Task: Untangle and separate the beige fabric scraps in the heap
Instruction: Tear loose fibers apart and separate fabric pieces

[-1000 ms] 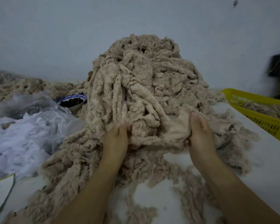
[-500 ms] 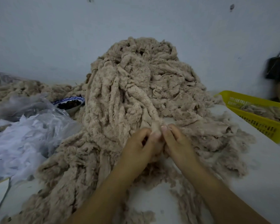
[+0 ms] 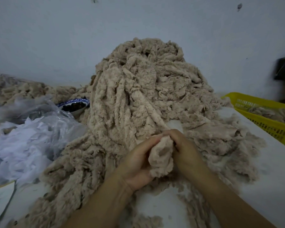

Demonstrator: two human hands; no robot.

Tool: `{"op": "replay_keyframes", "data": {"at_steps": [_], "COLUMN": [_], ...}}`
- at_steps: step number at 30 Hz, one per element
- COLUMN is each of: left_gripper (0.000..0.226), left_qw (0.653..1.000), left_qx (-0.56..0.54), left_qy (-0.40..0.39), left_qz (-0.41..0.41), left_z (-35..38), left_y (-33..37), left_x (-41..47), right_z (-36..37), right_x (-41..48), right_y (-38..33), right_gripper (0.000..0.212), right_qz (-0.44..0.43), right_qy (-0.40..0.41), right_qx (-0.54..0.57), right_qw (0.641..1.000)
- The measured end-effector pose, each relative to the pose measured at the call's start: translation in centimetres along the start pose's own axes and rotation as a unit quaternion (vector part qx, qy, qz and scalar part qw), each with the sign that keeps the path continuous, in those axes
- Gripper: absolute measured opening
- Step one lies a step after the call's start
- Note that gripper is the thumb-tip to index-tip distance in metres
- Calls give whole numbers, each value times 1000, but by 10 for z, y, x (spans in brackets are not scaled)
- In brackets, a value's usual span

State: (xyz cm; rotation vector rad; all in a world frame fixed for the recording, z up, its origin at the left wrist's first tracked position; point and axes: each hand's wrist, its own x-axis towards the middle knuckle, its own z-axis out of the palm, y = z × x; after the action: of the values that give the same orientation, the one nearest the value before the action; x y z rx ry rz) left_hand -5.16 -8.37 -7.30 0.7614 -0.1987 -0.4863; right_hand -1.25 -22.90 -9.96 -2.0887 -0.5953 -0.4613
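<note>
We see both hands meeting at the front foot of the big heap of beige fabric scraps, which rises against the wall in the middle of the white table. The left hand lies palm up with its fingers curled around a bunched beige scrap. The right hand grips the same scrap from the other side, fingers bent over its top. The scrap's upper end runs into the heap. Loose fluff spreads over the table around our wrists. To the left sit a plastic bag of white scraps and a blue-rimmed bowl touching the heap. A yellow basket with more scraps stands to the right.
</note>
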Motion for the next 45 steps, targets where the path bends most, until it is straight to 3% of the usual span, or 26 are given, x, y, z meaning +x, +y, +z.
{"op": "replay_keyframes", "data": {"at_steps": [2,4,6,8,11,14,17,20,23,27,29,31,33,37,41,45], "left_gripper": [21,38,36,21,44,53,46,33,55,33,26,16,13,23,41,23], "left_qw": [999,998,997,997,995,995,994,979,961,965,977,978,968,963,953,926], "left_qx": [-1,59,59,43,61,85,90,116,165,150,54,-61,-146,-157,-145,-217], "left_qy": [-27,-4,-18,-60,-75,-58,63,154,211,202,189,167,147,116,152,194], "left_qz": [-17,-24,-37,-34,-16,-2,12,61,66,69,77,105,139,186,220,241], "left_z": [5,9,8,8,1,-6,-13,-16,-18,-20,-26,-31,-36,-32,-36,-47], "left_y": [-4,-12,-17,-17,-17,-19,-19,-19,-23,-17,-7,8,21,27,34,43], "left_x": [-2,-2,-2,-1,3,7,12,17,18,20,21,18,15,11,9,4], "right_z": [1,-2,-4,-4,1,1,-2,-2,-2,0,3,2,1,-2,-14,-24], "right_x": [2,5,6,3,-2,0,4,6,4,-2,-5,-4,-1,8,8,7], "right_y": [-2,-8,-11,-8,-3,0,0,0,-3,-7,-8,-6,-4,2,18,26], "right_gripper": [24,25,22,16,24,24,30,41,45,41,44,48,44,40,38,38], "right_qz": [-12,64,130,174,244,263,283,300,288,166,115,104,102,127,179,217], "right_qy": [16,25,-8,-68,-112,-56,25,45,33,-125,-217,-260,-223,-18,99,181], "right_qx": [65,171,254,280,293,335,397,393,397,177,104,71,6,-114,-84,35], "right_qw": [998,983,959,942,918,903,873,868,871,962,964,957,969,985,975,958]}}
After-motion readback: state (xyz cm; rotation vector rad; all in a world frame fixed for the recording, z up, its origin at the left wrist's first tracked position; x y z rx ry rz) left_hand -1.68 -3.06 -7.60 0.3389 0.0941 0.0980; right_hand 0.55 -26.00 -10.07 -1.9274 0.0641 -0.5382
